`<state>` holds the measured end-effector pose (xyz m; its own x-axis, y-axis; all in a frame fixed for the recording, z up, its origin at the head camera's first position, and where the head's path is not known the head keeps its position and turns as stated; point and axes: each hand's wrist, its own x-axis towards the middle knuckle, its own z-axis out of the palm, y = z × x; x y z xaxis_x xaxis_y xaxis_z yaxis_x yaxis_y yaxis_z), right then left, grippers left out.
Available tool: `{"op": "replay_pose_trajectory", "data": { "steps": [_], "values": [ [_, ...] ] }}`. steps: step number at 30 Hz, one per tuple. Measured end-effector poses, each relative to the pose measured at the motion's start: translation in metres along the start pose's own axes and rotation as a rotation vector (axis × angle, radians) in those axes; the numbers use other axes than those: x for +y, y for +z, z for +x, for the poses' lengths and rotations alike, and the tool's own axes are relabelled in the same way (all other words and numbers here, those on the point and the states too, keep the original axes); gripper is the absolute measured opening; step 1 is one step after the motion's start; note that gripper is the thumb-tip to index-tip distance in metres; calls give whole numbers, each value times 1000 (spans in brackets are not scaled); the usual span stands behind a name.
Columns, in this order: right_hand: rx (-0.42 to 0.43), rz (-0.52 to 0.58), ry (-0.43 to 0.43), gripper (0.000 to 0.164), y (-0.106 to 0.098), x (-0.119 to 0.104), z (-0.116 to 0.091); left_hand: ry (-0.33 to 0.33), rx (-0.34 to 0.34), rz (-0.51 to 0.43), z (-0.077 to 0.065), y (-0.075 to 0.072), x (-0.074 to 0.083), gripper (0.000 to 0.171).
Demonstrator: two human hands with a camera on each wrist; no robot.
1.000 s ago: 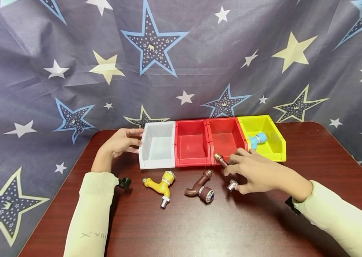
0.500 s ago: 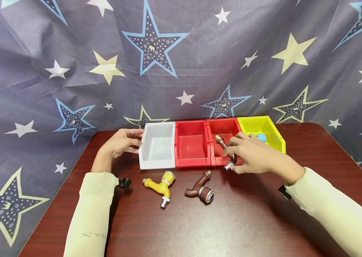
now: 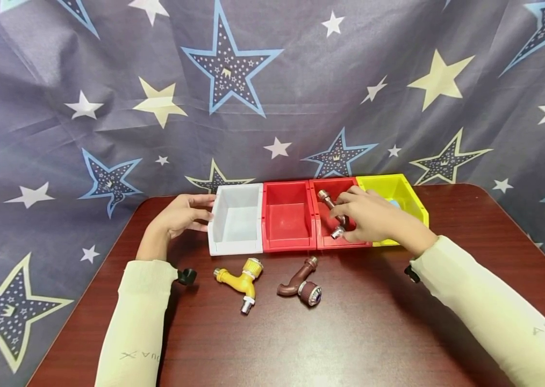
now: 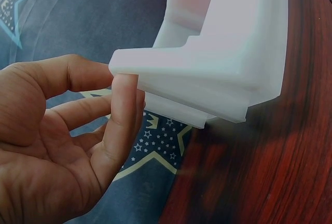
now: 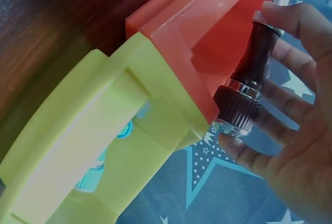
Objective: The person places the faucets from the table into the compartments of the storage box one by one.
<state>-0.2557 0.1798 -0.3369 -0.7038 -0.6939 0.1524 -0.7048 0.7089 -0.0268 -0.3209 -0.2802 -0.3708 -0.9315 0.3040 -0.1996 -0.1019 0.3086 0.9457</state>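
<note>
One brown tap (image 5: pixel 251 71) within right grip (image 3: pixel 371 215)

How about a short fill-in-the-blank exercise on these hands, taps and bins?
1. The leftmost bin, touched by the left hand, is ____.
2. The held tap, in the right hand, is ____.
3. On the table, the yellow tap lies to the ____ of the brown tap.
Missing words: white; brown; left.

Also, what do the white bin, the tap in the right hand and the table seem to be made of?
White bin: probably plastic, smooth with soft sheen, moulded-looking walls.
Tap: glossy brown body, perhaps plastic or coated metal; its silvery spout tip shines like metal.
Table: glossy wood or laminate, judging by streaky grain and reflection.
</note>
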Motion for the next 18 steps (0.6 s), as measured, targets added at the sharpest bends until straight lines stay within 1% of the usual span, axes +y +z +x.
{"op": "replay_pose_trajectory", "data": {
  "steps": [6,18],
  "values": [
    [-53,10,42,44,3,2,11,-3,10,-9,-1,2,0,63],
    [-103,-10,89,46,13,10,27,5,6,3,-1,1,1,64]
  ]
}}
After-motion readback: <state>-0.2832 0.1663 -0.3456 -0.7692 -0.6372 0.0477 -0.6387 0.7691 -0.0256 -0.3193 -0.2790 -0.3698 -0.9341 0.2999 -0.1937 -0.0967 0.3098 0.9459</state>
